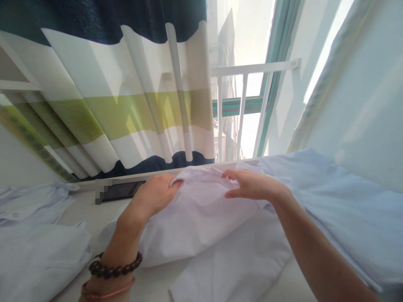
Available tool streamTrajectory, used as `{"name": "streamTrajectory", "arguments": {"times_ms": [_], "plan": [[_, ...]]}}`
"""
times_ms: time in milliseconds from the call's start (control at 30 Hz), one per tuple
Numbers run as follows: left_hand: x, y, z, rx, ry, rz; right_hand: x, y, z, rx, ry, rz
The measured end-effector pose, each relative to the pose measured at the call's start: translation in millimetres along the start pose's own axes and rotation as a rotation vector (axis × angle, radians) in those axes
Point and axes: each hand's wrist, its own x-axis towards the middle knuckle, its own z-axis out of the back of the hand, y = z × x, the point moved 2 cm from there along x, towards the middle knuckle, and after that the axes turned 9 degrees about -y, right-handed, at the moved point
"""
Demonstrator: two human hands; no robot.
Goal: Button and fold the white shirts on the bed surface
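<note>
A white garment (201, 218) lies bunched on a white table (94, 214) in front of me. My left hand (155, 195) grips a folded edge of it near the top, fingers closed on the cloth. My right hand (252, 184) pinches the same edge a little to the right, thumb under and fingers over the fabric. The cloth spreads down toward me and off to the right. A dark bead bracelet and a pink band sit on my left wrist.
More pale folded garments (34, 235) lie at the left of the table. A dark flat phone-like object (121, 191) rests by the window sill. Behind are a striped curtain (126, 105) and a window with white bars (242, 105).
</note>
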Motion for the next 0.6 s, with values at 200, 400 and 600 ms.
{"name": "streamTrajectory", "arguments": {"times_ms": [200,400,600], "plan": [[-1.2,1.7,7.6,-0.068,-0.048,-0.164,8.6,-14.3,-3.6,0.017,-0.13,-0.007],[-0.6,17.1,12.5,-0.202,-0.064,-0.037,3.4,-38.7,15.3,-0.04,-0.092,-0.057],[5.0,39.1,6.7,-0.351,-0.103,0.265,-0.3,-50.3,21.1,0.048,-0.226,-0.17]]}}
